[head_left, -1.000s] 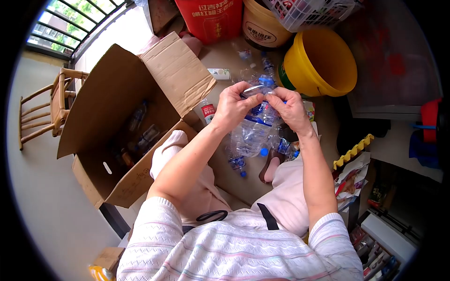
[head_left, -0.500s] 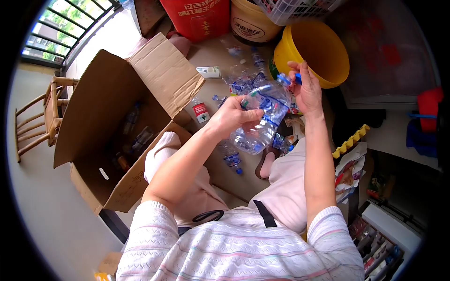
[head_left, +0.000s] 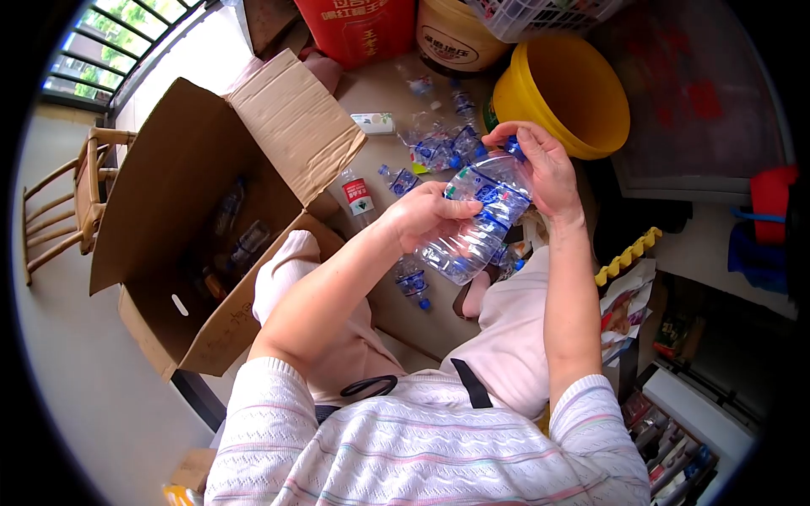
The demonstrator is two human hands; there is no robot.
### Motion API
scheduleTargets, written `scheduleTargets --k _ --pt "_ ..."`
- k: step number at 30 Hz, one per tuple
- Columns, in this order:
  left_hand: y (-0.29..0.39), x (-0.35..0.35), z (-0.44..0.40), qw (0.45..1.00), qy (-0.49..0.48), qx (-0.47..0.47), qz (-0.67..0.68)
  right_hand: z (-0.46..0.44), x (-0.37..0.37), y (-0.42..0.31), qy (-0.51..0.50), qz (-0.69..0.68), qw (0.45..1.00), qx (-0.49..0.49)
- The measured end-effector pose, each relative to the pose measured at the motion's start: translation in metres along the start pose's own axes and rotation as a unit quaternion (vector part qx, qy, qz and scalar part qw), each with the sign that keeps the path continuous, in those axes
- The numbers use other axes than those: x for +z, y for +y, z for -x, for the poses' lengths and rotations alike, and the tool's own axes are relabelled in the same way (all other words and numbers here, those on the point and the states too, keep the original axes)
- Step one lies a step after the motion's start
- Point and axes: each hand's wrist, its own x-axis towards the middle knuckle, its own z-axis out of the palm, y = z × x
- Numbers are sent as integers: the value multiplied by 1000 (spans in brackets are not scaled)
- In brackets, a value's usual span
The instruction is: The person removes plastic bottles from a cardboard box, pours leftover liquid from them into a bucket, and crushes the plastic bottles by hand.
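From my remote seat, grip first: L hand (head_left: 422, 215) pinches the big clear btl (head_left: 485, 232) round its mid-body, thumb across the near face, fingers tucked behind where I can't see the contact. R hand (head_left: 550, 173) is up at the neck end, thumb + fingers closed abt a blue cap (head_left: 514, 148); can't tell if it's seated on the neck or loose, the fingers cover too much.

Key relation: the btl sits betw. the hands, off the floor (head_left: 371, 91), long axis on a slant, base low & L, neck up & R, pointing at R hand. So R is nearer the cap, L has the body.

Further out: small blue-labelled btls (head_left: 434, 152) lie bunched on the floor just past the hands; a red-labelled btl (head_left: 358, 198) is L of L hand. Yellow bucket (head_left: 523, 93) stands near, beyond R hand. Cardboard box (head_left: 160, 185) is well L, open, w/ a few btls inside (head_left: 249, 240). At the back, beige bucket (head_left: 456, 42) next to a red container (head_left: 359, 34).
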Motion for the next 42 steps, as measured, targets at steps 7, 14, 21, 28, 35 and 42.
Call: scheduleTargets --k 7,14,21,28,35,42 --pt "3 -2 1 999 10 10 -33 13 -16 -23 -15 47 997 66" --pt "5 6 7 988 54 4 -145 15 -46 -24 -38 213 970 108" --pt "2 -3 7 890 111 84 -434 11 -51 1 -17 230 954 192" --pt "-4 -2 2 607 240 229 -722 1 -37 11 58 225 944 235" --pt "14 8 14 575 284 378 -668 -8 -26 14 99 311 910 255" --pt "23 8 13 580 313 525 -538 -27 42 87 -76 408 910 11"
